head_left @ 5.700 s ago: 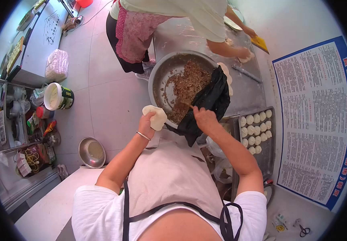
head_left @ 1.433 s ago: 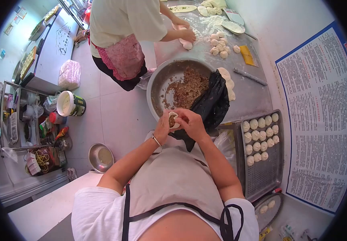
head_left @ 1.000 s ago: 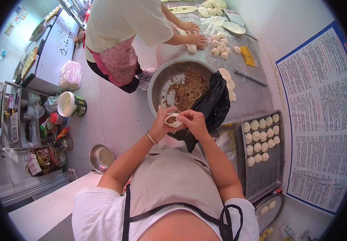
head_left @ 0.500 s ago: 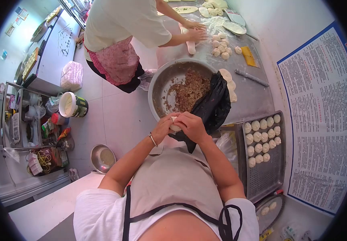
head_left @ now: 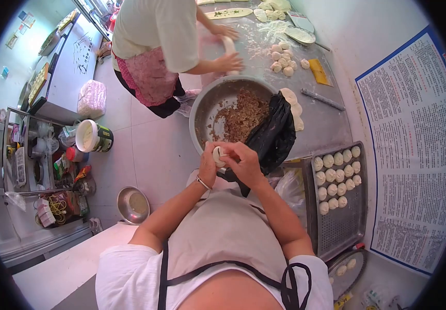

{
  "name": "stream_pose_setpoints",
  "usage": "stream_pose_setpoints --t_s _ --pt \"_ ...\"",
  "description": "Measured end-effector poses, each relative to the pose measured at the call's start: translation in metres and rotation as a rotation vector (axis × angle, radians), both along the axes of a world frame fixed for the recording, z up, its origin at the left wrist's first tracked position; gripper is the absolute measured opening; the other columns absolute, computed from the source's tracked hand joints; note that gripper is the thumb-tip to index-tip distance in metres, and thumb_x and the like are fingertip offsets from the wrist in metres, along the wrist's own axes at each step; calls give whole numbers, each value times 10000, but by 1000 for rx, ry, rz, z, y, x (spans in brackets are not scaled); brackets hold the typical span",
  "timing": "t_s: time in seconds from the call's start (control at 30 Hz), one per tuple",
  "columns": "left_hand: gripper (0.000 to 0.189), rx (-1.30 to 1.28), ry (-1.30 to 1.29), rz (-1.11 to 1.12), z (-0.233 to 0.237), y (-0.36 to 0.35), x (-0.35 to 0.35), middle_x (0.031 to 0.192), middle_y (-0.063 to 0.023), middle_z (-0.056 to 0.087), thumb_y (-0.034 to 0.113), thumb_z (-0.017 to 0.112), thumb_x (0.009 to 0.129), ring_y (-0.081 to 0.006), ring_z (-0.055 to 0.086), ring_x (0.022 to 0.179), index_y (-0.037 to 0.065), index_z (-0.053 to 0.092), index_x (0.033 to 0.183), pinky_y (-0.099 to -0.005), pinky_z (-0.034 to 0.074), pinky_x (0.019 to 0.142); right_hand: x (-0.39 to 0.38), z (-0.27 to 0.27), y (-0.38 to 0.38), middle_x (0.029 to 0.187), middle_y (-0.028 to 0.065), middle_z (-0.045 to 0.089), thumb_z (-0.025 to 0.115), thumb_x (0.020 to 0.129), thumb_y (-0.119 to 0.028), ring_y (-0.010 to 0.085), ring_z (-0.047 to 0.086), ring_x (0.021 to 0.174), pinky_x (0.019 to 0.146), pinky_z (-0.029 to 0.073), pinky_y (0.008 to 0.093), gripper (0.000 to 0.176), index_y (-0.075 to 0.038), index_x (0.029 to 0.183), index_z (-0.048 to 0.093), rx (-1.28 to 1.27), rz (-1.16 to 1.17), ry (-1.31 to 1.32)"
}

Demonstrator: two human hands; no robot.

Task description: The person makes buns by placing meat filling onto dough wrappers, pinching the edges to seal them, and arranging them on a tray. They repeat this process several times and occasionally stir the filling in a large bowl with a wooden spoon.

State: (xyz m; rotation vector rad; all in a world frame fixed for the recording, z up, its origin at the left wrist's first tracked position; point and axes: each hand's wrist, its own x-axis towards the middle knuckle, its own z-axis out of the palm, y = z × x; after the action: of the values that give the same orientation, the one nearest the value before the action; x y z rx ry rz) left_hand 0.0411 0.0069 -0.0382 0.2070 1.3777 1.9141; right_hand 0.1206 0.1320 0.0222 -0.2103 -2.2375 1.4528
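Since a moment ago the bun (head_left: pixel 218 154) has turned in the left hand (head_left: pixel 207 164), fingers cupping it; right hand (head_left: pixel 242 164) fingers pinch its edge (just by the bowl (head_left: pixel 201 106)).

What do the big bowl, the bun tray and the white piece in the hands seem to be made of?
Big bowl: likely stainless steel, dull grey sheen. Bun tray: apparently metal, matte grey, finely perforated. White piece: probably soft dough, pale, matte, pinched.

Left hand (head_left: pixel 208 165) and right hand (head_left: pixel 242 162) meet, fingers (head_left: pixel 230 153) pinched together.
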Motion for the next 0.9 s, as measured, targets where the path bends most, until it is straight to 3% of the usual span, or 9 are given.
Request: stream_pose_setpoints --t_s 0.13,0.23,0.3,0.4,0.53,0.63,0.7,0.8,0.9 --pt "593 -26 20 -157 30 0 -8 982 -89 656 470 224 1049 -180 653 882 10 593 1103 -298 561 769 0 -21 10 880 42 653 738 810 -15 88 647 737 606 536 195 194 -8 1003 717 -416 64 -126" --pt "615 88 45 200 24 11 2 944 -92 664 458 221 1051 -163 640 839 -16 614 1064 -287 533 755 3 -25 -7 846 35 648 738 814 -17 79 641 724 606 537 199 179 -9 992 720 -829 -39 -129" --pt "604 35 72 163 19 8 6 919 -87 667 439 223 1052 -154 630 819 -18 616 1089 -288 515 749 2 -26 -18 830 27 644 737 822 -16 74 637 717 601 537 199 146 0 966 723 -966 -121 -135" --pt "587 -12 44 82 10 3 -1 892 -78 668 423 235 1055 -144 618 798 -18 619 1115 -285 496 735 7 -12 -5 840 14 640 729 846 -31 84 637 709 601 552 206 115 21 948 718 -40 -28 10" --pt "581 -69 399 14 35 6 -6 930 -113 663 437 267 1047 -169 632 847 -18 622 1111 -288 506 785 5 2 2 848 9 641 716 855 -32 91 640 717 616 558 212 163 39 1002 707 -554 81 -130" --pt "567 154 292 168 41 16 1 910 -103 666 419 291 1047 -157 630 829 -28 634 1113 -278 502 777 5 -14 2 861 17 641 717 846 -22 91 640 725 634 556 213 232 38 1068 696 -871 43 -161" --pt "489 109 303 178 34 14 6 913 -84 667 356 335 1053 -139 626 832 -26 634 1118 -266 505 770 5 -18 -6 877 26 644 728 831 -11 96 642 745 655 554 220 253 39 1077 695 -1147 -67 -183" --pt "435 68 240 142 32 15 2 913 -73 668 316 379 1054 -128 628 841 -26 645 1086 -263 506 771 11 -10 -1 930 41 663 753 841 -87 109 655 781 700 563 244 241 0 1059 704 -898 64 -78" --pt "433 80 222 10 41 20 3 878 -73 667 310 392 1052 -126 636 793 -30 660 1029 -253 516 728 28 9 14 894 61 657 751 813 -63 147 659 798 709 549 259 243 -25 1049 706 -229 72 -75"
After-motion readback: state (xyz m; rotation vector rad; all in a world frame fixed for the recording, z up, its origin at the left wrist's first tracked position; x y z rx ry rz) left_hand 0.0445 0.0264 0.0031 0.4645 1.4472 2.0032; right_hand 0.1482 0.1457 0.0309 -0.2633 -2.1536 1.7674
